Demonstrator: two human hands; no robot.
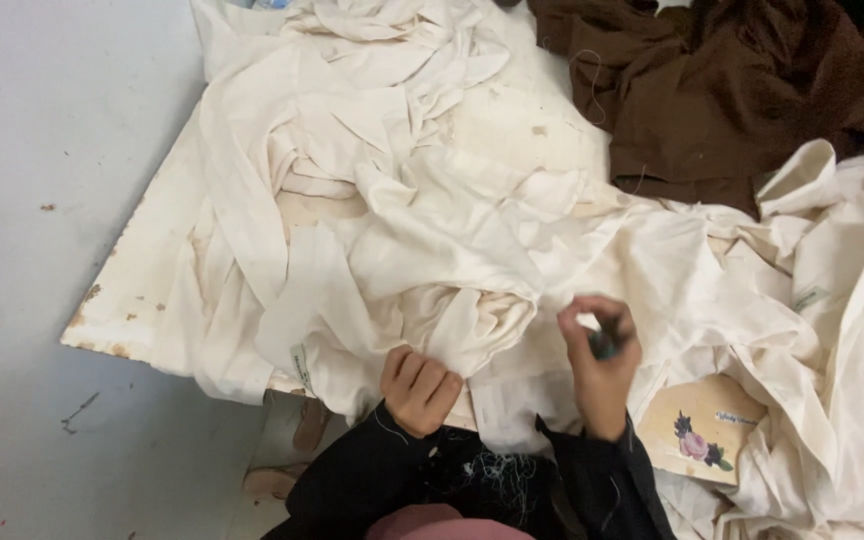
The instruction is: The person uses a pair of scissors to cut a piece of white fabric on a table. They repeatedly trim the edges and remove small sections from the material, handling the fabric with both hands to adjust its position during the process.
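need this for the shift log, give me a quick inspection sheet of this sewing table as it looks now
surface: worn cream table, stained and chipped at the edge
job's things: cream fabric pile heaped across it
clutter: brown cloth at the far right; flower-printed card near the edge
grippers: left hand closed on the cream fabric; right hand pinches a small dark item, too blurred to name
cables: nothing seen
surroundings: grey floor; loose threads on dark sleeves
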